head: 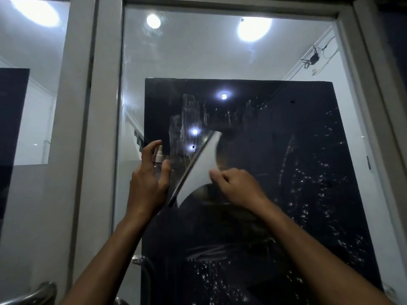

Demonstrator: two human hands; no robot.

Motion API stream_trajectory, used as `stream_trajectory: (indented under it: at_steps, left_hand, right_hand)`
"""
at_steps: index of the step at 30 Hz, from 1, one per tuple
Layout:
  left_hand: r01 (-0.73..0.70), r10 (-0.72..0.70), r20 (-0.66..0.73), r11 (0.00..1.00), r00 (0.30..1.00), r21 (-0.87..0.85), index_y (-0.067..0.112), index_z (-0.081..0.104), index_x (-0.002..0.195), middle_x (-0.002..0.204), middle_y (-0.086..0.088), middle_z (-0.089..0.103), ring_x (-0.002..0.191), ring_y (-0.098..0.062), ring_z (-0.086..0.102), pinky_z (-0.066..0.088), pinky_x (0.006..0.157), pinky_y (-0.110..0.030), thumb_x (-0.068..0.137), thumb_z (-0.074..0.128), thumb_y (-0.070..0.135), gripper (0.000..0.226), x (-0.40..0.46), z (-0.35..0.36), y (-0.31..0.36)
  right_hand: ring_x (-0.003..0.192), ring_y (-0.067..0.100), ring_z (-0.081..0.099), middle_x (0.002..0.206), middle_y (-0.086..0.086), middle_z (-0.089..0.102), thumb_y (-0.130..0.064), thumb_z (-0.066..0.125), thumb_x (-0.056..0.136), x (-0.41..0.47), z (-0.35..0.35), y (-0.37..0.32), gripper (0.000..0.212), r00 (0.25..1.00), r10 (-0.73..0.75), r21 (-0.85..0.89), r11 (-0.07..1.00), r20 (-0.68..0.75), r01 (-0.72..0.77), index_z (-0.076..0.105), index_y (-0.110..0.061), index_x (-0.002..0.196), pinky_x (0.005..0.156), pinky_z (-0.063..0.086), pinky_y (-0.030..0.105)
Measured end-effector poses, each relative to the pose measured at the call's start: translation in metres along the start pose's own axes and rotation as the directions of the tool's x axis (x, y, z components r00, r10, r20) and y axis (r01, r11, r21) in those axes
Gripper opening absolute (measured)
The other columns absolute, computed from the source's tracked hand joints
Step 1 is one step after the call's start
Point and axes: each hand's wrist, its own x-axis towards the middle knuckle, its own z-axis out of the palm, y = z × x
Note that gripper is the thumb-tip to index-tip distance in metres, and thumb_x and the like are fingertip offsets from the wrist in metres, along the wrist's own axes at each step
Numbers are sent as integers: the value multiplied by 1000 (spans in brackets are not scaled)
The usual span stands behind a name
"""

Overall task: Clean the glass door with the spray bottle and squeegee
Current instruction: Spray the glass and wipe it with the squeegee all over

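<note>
Glass door [220, 58]: a large clear pane set in a pale grey frame [99, 128], seen from below. Ceiling lights are reflected in it. A dark rectangular panel [286, 150] is seen behind the glass. Streaks of wet film are seen on the upper middle of the pane, and scattered droplets on its right and lower parts.

Spray bottle [158, 159]: small, clear plastic, with a white nozzle head, held upright just in front of the glass near the left edge of the dark panel. It is gripped by the left hand [149, 183], whose fingers are curled round the body, with the forefinger arched over the nozzle.

Squeegee [198, 166]: a white, fan-shaped plastic body with a long dark rubber blade along its left edge. It is set tilted, the blade running from upper right to lower left, against the pane. Its narrow handle end is gripped by the right hand [237, 188], fingers curled closed round it. The blade's lower end lies just beside the left hand.

Metal door handle [33, 293]: a curved bar, partly seen at the lower left corner.
</note>
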Motion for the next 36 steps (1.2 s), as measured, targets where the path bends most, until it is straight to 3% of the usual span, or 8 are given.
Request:
stream_trajectory:
  at_steps: [4,9,12,17,25,28,30,36]
  left_hand:
    - [2,-2,2,1000,1000,1,32,36,144,90,-3,61,67,-14,59,42,56,-28,103,51,28,44,-4,2,-1]
    - [35,-35,20,999,999,-13,35,36,144,96,-3,65,71,-16,62,43,58,-27,103,50,30,43,-14,12,-5]
    - [45,-44,23,999,999,-23,39,37,141,94,0,65,70,-15,61,42,59,-29,102,51,29,42,-19,21,-4]
    - [48,-47,19,998,999,-28,38,38,142,102,-1,68,80,-19,65,53,67,-37,102,53,29,43,-21,32,4]
    - [32,-32,4,999,999,-29,36,39,142,96,-1,67,76,-14,64,50,64,-34,101,53,29,43,-24,38,18]
    - [27,-27,5,999,1000,-33,37,39,141,100,1,67,79,-18,64,50,68,-35,101,53,29,43,-21,40,24]
    - [13,-13,5,999,1000,-36,37,39,141,101,0,68,80,-18,65,51,69,-36,102,53,29,43,-18,38,27]
    - [0,0,-10,1000,1000,-6,37,39,141,116,-5,68,89,-28,65,49,74,-37,102,53,29,43,3,24,22]
  right_hand:
    - [65,9,54,71,-8,59,-73,27,96,36,8,-20,64,960,-127,-255,948,248,191,71,-30,80,54,32,28]
    - [73,9,54,78,-13,57,-79,26,92,43,-8,14,58,921,28,-290,952,388,93,65,-37,84,61,35,32]
    - [84,16,57,91,-9,61,-85,21,87,36,-28,48,65,912,116,-329,944,393,22,66,-38,92,65,40,33]
    - [109,24,62,123,3,69,-87,18,77,21,-70,95,90,890,213,-353,933,404,-63,73,-26,113,100,48,43]
    - [105,24,63,116,4,72,-83,21,78,-19,-135,149,81,892,361,-424,877,271,-226,76,-29,100,90,45,36]
    - [84,21,66,78,-6,70,-81,27,79,-22,-138,141,65,931,314,-295,922,187,-251,72,-36,66,78,47,36]
    - [59,15,60,52,-7,56,-76,33,86,-19,-132,127,70,952,274,-161,954,137,-251,56,-22,47,66,44,34]
    - [36,8,43,48,-5,49,-42,43,105,21,-88,35,46,969,226,435,866,102,-247,57,-17,69,45,38,23]
